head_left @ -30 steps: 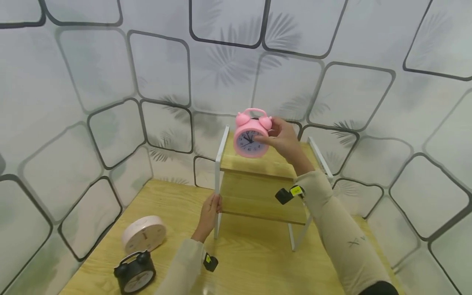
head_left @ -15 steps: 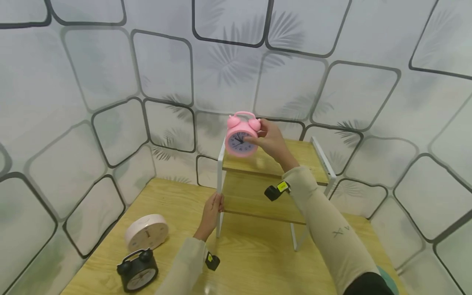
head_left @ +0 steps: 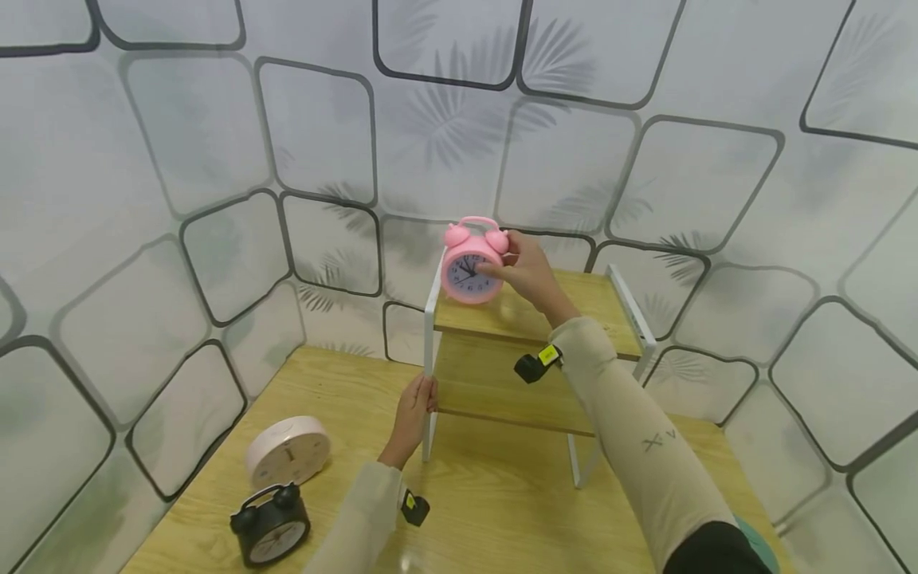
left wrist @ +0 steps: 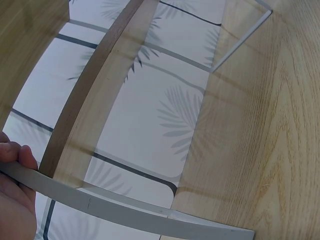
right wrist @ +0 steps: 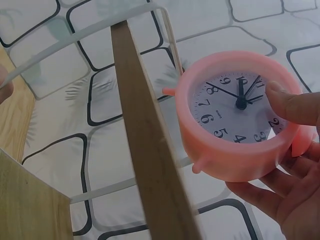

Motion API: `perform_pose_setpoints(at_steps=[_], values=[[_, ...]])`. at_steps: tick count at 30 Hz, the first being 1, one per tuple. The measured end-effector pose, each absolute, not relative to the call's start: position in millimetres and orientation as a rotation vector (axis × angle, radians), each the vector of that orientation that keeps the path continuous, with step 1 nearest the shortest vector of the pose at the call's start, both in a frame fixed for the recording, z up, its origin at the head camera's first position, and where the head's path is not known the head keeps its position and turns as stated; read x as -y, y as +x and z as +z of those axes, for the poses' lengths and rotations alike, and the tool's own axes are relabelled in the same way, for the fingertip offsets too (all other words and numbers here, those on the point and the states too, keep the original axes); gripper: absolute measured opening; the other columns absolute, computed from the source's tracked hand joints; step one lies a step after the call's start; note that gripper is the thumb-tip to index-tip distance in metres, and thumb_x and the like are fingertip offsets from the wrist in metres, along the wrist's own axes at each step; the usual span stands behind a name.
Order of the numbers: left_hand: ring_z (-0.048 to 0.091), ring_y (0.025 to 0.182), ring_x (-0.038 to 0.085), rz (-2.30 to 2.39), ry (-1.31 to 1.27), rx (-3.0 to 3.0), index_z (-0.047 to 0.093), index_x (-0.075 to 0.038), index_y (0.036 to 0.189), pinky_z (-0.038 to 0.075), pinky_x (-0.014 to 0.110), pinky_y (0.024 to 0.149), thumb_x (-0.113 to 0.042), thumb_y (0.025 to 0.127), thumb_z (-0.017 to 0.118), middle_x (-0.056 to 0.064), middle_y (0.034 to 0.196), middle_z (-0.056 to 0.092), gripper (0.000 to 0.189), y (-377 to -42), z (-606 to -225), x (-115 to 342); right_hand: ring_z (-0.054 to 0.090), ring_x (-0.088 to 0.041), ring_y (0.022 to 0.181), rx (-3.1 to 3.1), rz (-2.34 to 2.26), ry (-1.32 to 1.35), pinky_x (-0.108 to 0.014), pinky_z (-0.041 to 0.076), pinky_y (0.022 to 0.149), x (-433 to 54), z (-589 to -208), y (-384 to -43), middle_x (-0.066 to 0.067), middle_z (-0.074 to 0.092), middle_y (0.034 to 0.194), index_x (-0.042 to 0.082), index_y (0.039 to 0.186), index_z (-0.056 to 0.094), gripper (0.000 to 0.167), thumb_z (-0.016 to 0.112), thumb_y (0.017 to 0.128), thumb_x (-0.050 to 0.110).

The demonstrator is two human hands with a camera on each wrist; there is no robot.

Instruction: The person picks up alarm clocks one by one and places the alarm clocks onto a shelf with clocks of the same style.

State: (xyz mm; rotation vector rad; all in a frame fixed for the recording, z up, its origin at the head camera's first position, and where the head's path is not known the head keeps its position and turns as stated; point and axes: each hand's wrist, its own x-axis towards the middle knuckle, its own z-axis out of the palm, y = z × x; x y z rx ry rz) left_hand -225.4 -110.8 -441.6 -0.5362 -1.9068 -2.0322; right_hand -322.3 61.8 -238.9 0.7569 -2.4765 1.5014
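A pink twin-bell alarm clock (head_left: 473, 271) is at the left end of the top board of a two-tier shelf (head_left: 531, 319). My right hand (head_left: 529, 271) grips it from the right, thumb over the dial. In the right wrist view the clock (right wrist: 235, 160) shows its two short feet close beside the board's edge, fingers curled under its body. My left hand (head_left: 414, 410) holds the shelf's white left frame near the lower board. The left wrist view has those left-hand fingers (left wrist: 20, 152) wrapped round the frame bar (left wrist: 100, 202).
On the wooden table (head_left: 344, 391), at the left, stand a round pale pink clock (head_left: 290, 458) and a black twin-bell alarm clock (head_left: 272, 534). A patterned wall (head_left: 445, 159) rises behind the shelf. A green thing (head_left: 756, 542) peeks out by the right sleeve.
My right hand has carried the pink alarm clock a little left along the top board and slightly down, then nearly stopped. My left hand keeps its hold on the frame.
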Motion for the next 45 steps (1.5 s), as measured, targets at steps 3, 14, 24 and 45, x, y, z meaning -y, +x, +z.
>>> perform_pose_setpoints(at_steps=[3,14,24,45], values=[[0.034,0.055,0.004,-2.033,-0.539,1.902,0.035,0.014,0.076,0.031,0.028,0.05,-0.001,0.102,0.026,0.014,0.061,0.033,0.032,-225,-442,111,0.061,-0.032,0.102,2.492,1.493,0.754,-0.03,0.054,0.084,-63,-240,-325,-0.023,0.059,0.117,-0.006,0.123,0.047,0.048,0.07,0.083,0.007],[0.029,0.054,0.03,-2.012,-0.556,1.899,0.035,0.013,0.075,0.031,0.021,0.05,0.0,0.102,0.025,0.028,0.063,0.031,0.032,-225,-444,109,0.06,-0.028,0.099,2.512,1.497,0.78,-0.03,0.053,0.083,-67,-243,-329,-0.022,0.059,0.117,-0.004,0.125,0.047,0.049,0.07,0.084,0.011],[0.029,0.057,0.036,-2.0,-0.563,1.897,0.036,0.01,0.075,0.033,0.015,0.054,0.0,0.102,0.025,0.027,0.062,0.03,0.031,-225,-445,108,0.061,-0.03,0.101,2.507,1.502,0.798,-0.03,0.053,0.083,-67,-245,-331,-0.022,0.059,0.118,-0.003,0.125,0.046,0.047,0.069,0.085,0.011],[0.03,0.054,0.03,-1.981,-0.559,1.909,0.036,0.013,0.076,0.032,0.023,0.051,0.0,0.102,0.025,0.029,0.062,0.031,0.031,-226,-444,111,0.056,-0.033,0.117,2.475,1.561,0.849,-0.039,0.051,0.093,-63,-249,-335,-0.019,0.051,0.132,0.004,0.139,0.036,0.058,0.064,0.09,0.016]])
